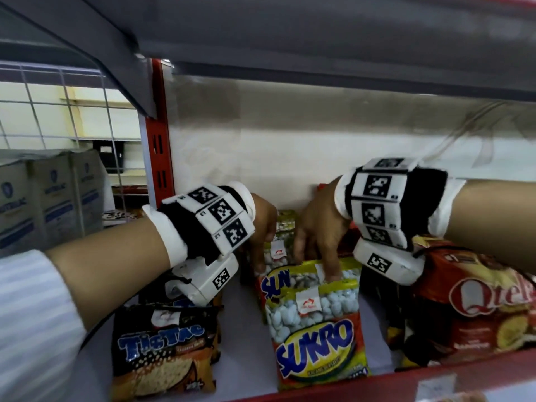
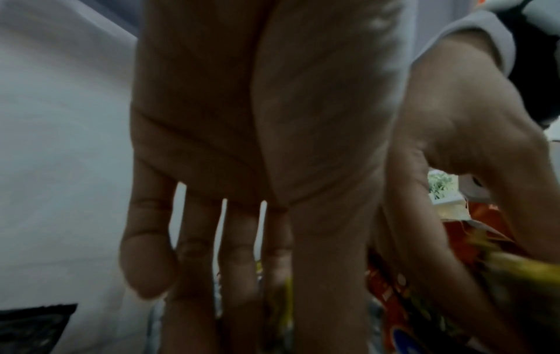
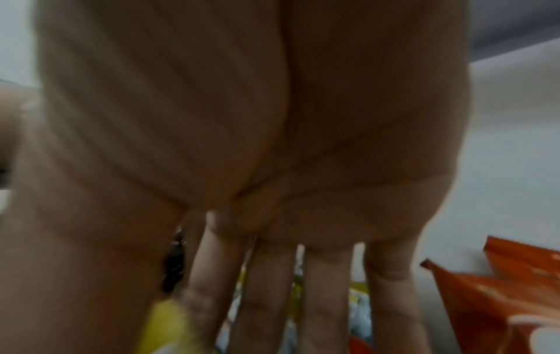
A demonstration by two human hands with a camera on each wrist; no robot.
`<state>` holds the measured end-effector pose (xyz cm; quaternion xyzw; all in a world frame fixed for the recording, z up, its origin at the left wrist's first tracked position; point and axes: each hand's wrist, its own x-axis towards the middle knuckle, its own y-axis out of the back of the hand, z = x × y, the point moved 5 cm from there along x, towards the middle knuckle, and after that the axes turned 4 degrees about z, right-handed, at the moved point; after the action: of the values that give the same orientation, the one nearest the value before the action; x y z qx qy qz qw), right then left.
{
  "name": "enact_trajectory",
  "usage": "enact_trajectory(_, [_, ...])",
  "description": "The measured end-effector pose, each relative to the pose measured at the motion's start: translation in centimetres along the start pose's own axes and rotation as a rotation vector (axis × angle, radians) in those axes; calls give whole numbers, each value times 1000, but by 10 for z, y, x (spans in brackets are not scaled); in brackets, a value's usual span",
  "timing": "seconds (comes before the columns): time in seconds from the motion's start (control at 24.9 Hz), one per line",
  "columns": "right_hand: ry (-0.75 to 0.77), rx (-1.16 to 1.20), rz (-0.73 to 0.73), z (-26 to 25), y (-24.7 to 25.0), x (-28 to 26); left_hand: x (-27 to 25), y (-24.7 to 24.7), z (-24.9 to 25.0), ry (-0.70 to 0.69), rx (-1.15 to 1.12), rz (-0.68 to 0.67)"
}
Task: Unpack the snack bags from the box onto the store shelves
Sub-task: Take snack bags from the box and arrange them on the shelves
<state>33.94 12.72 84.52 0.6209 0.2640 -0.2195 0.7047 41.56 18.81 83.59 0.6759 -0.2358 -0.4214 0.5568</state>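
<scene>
Two hands at work over a row of Sukro bags (image 1: 314,323) standing one behind another, mid-shelf (image 1: 240,323), front bag almost at the red front edge. Right hand (image 1: 317,227) reaching down, fingers (image 1: 333,268) pinching the top seam of a yellow bag just behind the front one. Left hand (image 1: 262,219) lowered beside it onto a bag further back; fingers extended and slightly apart in the left wrist view, thumb dropped toward the packs, actual hold impossible to confirm. Tic Tac bags (image 1: 164,352) toward the shelf's left end, red Qtela bags (image 1: 475,309) toward the right end.

Likely light, crinkly and slick film, contents loose and crushable; best taken by the flat crimped top seam or by both side edges, not squeezed at the belly. Prone to toppling forward if let go off balance.

No box in any view. Back of the row hidden behind the hands. Both wrist views dark, blurred, filled with palm; only scraps of yellow and orange packaging legible.
</scene>
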Motion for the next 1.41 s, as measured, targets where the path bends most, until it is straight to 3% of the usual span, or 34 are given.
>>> enact_trajectory(0.16, [136,-28,373,-14,11,5,-2,17,6,-12,70,194])
enact_trajectory(0.24, [149,-69,497,-18,17,7,-6,23,2,-13,17,170])
enact_trajectory(0.4, [205,-139,468,-31,7,13,-16,22,-10,66,-62,10])
enact_trajectory(0.64, [141,101,511,-15,35,-27,-34,26,-11,101,-166,18])
enact_trajectory(0.76, [121,137,329,-12,18,-31,-37,14,1,57,-207,-14])
enact_trajectory(0.88, [71,-55,255,-18,-7,-18,-34,3,13,-6,-207,0])
enact_trajectory(1.01, [122,-171,384,-27,-7,-13,-30,7,12,-15,-163,98])
enact_trajectory(1.13, [154,-124,565,-32,7,-16,-28,10,5,14,-209,128])
enact_trajectory(1.29, [157,-202,507,-36,-1,-7,-31,2,0,49,-255,-6])
enact_trajectory(1.41, [148,-48,518,-29,9,-25,-33,11,-9,82,-297,18])
